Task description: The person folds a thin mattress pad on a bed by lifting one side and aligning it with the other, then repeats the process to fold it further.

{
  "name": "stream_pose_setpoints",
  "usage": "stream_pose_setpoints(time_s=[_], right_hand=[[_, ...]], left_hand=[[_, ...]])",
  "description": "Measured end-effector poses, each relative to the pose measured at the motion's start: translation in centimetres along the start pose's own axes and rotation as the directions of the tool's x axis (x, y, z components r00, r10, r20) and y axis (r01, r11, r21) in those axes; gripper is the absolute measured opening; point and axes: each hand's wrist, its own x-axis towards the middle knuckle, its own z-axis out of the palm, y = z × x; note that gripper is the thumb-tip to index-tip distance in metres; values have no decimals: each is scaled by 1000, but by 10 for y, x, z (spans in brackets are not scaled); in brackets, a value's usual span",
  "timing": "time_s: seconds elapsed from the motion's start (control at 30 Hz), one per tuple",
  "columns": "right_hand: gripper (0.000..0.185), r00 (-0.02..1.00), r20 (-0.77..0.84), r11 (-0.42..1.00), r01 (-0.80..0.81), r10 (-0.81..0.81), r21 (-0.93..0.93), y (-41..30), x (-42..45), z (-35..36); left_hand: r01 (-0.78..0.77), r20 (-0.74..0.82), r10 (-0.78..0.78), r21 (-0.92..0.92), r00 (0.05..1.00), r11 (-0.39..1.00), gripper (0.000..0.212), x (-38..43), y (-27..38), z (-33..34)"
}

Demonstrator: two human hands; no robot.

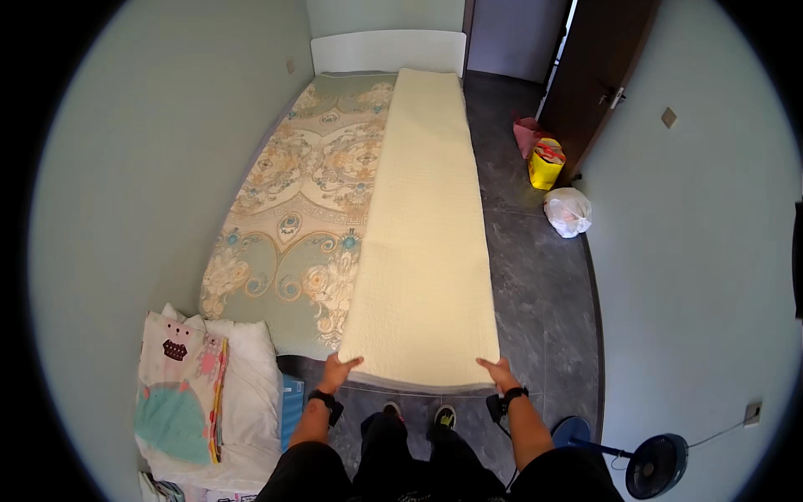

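A cream quilted mattress pad [426, 238], folded lengthwise, covers the right side of the bed from the headboard to the foot. My left hand [337, 373] grips its near left corner, thumb on top and fingers hidden beneath. At the near right corner, my right hand [500, 373] holds the pad in the same way. On the left half of the bed lies a patterned mattress cover [301, 213] with green, beige and floral designs. Both wrists wear black straps with small devices.
A white headboard [389, 53] stands against the far wall. Folded bedding [244, 389] and a printed blanket [179, 389] are piled at lower left. Bags, including a white plastic bag [568, 212], sit by the open door [593, 75]. A fan [655, 465] stands at lower right.
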Motion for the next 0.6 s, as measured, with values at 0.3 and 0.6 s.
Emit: stream_pose_setpoints(time_s=[0.3,0.6], right_hand=[[46,961,7,959,274,-276,73,-70,-118,82],[49,995,-63,995,82,-79,55,37,-141,184]], left_hand=[[-154,28,158,-111,987,982,40,-62,171,-101],[308,-45,-316,-124,948,943,45,-78,42,-217]])
